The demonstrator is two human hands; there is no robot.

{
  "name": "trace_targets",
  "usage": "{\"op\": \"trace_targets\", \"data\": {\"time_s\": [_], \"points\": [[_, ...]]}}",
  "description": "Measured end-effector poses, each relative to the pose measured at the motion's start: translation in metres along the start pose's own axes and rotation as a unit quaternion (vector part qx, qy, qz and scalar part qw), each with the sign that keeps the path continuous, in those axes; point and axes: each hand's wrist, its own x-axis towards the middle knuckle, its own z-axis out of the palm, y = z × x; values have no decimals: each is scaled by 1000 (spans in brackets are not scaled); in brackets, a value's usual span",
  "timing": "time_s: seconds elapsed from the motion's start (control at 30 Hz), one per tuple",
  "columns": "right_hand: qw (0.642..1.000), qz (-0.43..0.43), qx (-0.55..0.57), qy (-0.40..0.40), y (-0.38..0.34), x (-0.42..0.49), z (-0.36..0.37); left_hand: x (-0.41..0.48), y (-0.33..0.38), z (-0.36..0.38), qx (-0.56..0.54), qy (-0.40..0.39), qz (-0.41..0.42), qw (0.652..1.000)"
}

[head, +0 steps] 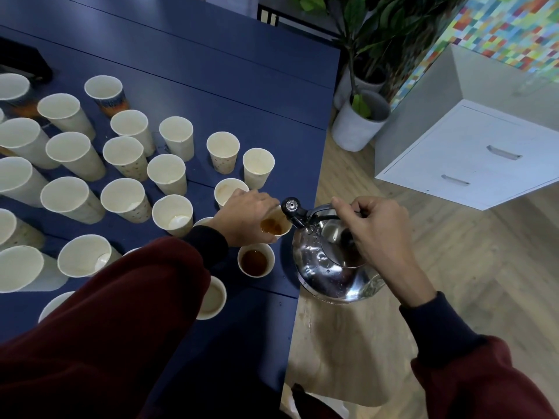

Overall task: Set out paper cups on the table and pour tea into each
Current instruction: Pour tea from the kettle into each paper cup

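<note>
**Cup** (276, 225): at table's (211, 86) right edge, part-filled w/ tea. L hand (245, 217) fingers curled round its wall.

**Kettle** (329, 261): steel, held in air just off the right edge. R hand (378, 234) fingers clamped on top handle.

**Key relation:** spout (292, 207) points left, right at cup's right rim. Kettle's body-to-spout axis runs across the edge. No stream seen. R hand tips, L hand steadies.

**Full cup** (255, 260): just beside, nearer along same edge.

**Empties** (166, 172): many, spread left across table, prob. next for tea.
</note>
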Motion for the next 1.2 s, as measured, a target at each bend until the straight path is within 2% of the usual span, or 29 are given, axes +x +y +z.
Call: {"op": "trace_targets", "data": {"time_s": [0.1, 0.23, 0.37, 0.5, 0.67, 1.0, 1.2], "points": [[1000, -8, 11, 8, -4, 2, -1, -3, -2, -5, -19, 8, 6, 1000], [999, -8, 39, 24, -12, 8, -2, -15, -14, -17, -31, 56, -6, 998], [997, -28, 52, 43, -27, 14, -2, -26, -35, -30, -15, 103, -74, 992], [997, -38, 40, 54, -46, 20, -1, -26, -53, -31, 28, 45, -144, 988], [997, -39, 16, 60, -62, 23, 8, -19, -62, -33, 14, -31, -149, 988], [995, -36, -66, 58, -89, 26, 21, -15, -66, -34, -65, -9, -111, 992], [995, -28, -78, 56, -96, 22, 23, -16, -69, -32, -84, -9, -99, 991]]}}
